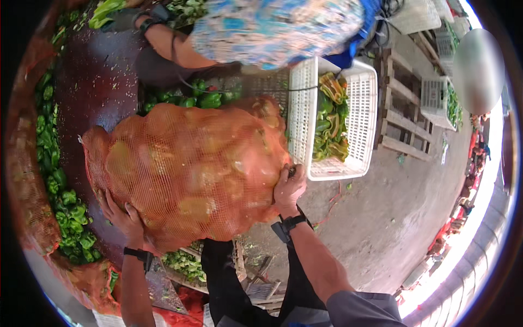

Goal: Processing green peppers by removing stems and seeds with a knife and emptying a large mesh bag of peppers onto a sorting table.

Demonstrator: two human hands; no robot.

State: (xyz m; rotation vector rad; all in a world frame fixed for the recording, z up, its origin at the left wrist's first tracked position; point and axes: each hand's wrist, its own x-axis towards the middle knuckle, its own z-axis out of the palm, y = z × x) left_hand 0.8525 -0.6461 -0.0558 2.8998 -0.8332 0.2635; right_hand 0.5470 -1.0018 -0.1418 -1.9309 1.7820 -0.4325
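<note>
A big orange-red mesh sack [190, 169], bulging with pale yellowish-green produce whose kind I cannot tell through the net, lies across in front of me. My left hand [122, 218] presses on its lower left end, fingers stretched out and thumb apart. At the sack's right end, my right hand [290, 188] is closed on the netting, and a small dark thing I cannot make out shows at the top of that fist. Just beyond it stands a white plastic crate [357, 122] partly filled with green and orange-yellow peppers [329, 122].
A person in a patterned top [278, 32] leans in across the sack, a gloved hand [122, 20] at the far left. Green peppers [71, 218] line the left side by a dark red surface [98, 76]. Wooden pallets [406, 109] and another crate [436, 101] stand right.
</note>
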